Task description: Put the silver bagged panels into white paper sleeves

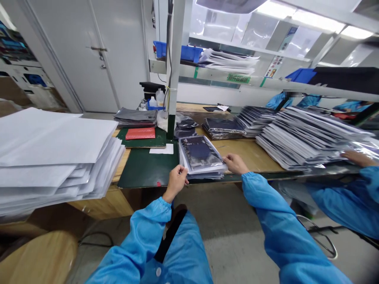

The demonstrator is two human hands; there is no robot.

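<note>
In front of me a dark flat panel in a clear plastic bag point(201, 152) lies on top of a small pile of white sheets point(206, 173) at the bench's near edge. My left hand point(177, 181) has its fingers closed in a pinch at the near left corner of the pile. On the opposite side, my right hand point(236, 163) pinches the right edge of the white sheets between thumb and fingers. The exact layer in each pinch is partly hidden by the fingers.
A tall stack of white sheets point(56, 138) stands at left. Stacked bagged dark panels point(308, 136) fill the right, where a co-worker's hand point(359, 158) rests. A red packet point(140, 133) lies on the green mat point(145, 167). A white post point(177, 51) rises behind.
</note>
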